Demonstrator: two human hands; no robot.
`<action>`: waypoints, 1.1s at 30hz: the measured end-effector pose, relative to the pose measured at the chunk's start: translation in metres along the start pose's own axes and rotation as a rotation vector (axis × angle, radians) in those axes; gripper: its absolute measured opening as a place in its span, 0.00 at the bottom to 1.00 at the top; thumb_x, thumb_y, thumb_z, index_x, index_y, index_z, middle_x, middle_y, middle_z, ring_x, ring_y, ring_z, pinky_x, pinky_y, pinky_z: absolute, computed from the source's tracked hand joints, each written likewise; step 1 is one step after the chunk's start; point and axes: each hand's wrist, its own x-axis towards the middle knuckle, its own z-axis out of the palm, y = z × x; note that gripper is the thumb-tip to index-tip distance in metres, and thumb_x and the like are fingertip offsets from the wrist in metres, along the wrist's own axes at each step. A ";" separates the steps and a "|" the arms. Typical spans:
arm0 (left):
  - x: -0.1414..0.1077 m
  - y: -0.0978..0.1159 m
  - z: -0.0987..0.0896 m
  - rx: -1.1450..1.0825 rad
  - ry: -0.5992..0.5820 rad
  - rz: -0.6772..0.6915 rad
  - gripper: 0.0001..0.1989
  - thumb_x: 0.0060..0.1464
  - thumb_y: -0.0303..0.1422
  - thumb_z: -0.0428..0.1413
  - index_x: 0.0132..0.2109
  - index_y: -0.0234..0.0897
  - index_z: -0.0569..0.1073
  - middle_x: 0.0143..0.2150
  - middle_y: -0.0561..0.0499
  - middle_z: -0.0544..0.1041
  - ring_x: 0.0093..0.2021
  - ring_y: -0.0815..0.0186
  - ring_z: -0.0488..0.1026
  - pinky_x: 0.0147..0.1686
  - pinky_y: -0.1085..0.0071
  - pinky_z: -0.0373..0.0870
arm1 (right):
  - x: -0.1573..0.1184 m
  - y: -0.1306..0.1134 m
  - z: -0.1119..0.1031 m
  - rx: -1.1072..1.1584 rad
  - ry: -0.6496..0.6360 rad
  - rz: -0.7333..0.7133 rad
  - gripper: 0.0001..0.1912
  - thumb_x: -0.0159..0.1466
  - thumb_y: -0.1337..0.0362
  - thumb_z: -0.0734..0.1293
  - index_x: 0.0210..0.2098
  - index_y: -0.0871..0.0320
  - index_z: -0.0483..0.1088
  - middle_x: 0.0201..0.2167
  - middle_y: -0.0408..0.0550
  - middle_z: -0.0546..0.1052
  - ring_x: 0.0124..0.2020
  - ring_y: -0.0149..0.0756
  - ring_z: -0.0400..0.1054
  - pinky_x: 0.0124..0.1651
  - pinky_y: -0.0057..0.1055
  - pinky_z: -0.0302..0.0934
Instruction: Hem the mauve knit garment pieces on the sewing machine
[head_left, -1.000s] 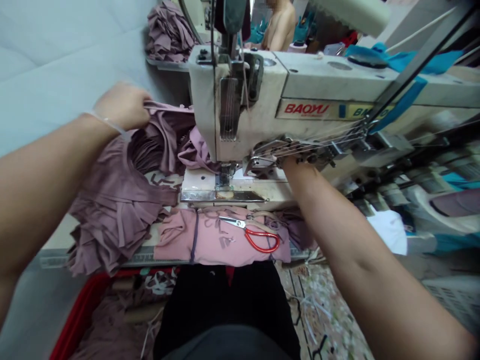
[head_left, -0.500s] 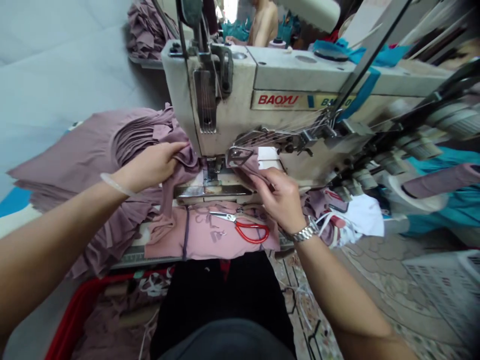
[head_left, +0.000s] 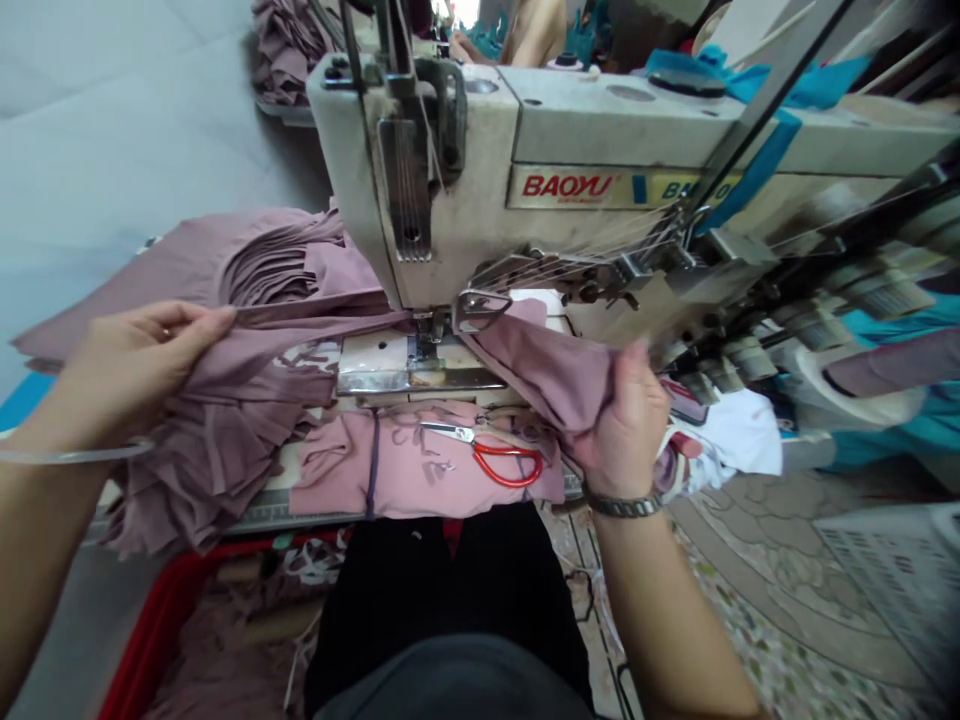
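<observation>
A mauve fabric piece [head_left: 555,365] runs through the needle area of the sewing machine [head_left: 450,200]. To the left of the presser foot [head_left: 433,325], my left hand [head_left: 142,365] pinches the stretched edge of this fabric between thumb and fingers. On the other side my right hand [head_left: 626,425], slightly blurred, is closed on the fabric's right part, its thumb pointing up. Red-handled scissors [head_left: 502,463] lie on a folded pink cloth [head_left: 420,470] along the machine's front edge. A stack of mauve fabric pieces [head_left: 187,260] is behind and beside my left hand.
A red bin [head_left: 142,640] with fabric scraps stands below the table at left. Thread cones [head_left: 870,375] and a white cloth [head_left: 739,435] are at right. Behind the machine, part of another person [head_left: 536,35] shows.
My left hand has moved left and my right hand right, drawing the mauve fabric out on both sides of the needle area. The scissors have stayed on the pink cloth.
</observation>
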 end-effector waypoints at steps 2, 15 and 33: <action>-0.006 0.012 0.009 -0.029 0.040 0.036 0.19 0.57 0.45 0.56 0.38 0.29 0.75 0.25 0.55 0.68 0.23 0.78 0.59 0.22 0.85 0.54 | -0.010 -0.002 0.016 -0.231 -0.312 -0.225 0.13 0.67 0.56 0.64 0.33 0.58 0.74 0.25 0.41 0.73 0.25 0.28 0.67 0.31 0.28 0.66; -0.031 0.014 0.101 0.475 0.073 1.329 0.17 0.62 0.24 0.49 0.57 0.30 0.71 0.53 0.39 0.74 0.49 0.55 0.71 0.46 0.60 0.71 | 0.010 0.006 0.017 -1.119 -1.035 -1.301 0.16 0.67 0.72 0.60 0.53 0.69 0.70 0.52 0.61 0.74 0.52 0.47 0.64 0.49 0.42 0.63; -0.062 0.027 0.114 0.519 0.099 1.052 0.19 0.61 0.23 0.49 0.59 0.27 0.69 0.58 0.40 0.71 0.54 0.53 0.67 0.49 0.58 0.68 | -0.028 0.017 0.045 -1.064 -0.961 -0.970 0.18 0.69 0.69 0.58 0.55 0.67 0.68 0.56 0.57 0.72 0.58 0.47 0.63 0.57 0.43 0.61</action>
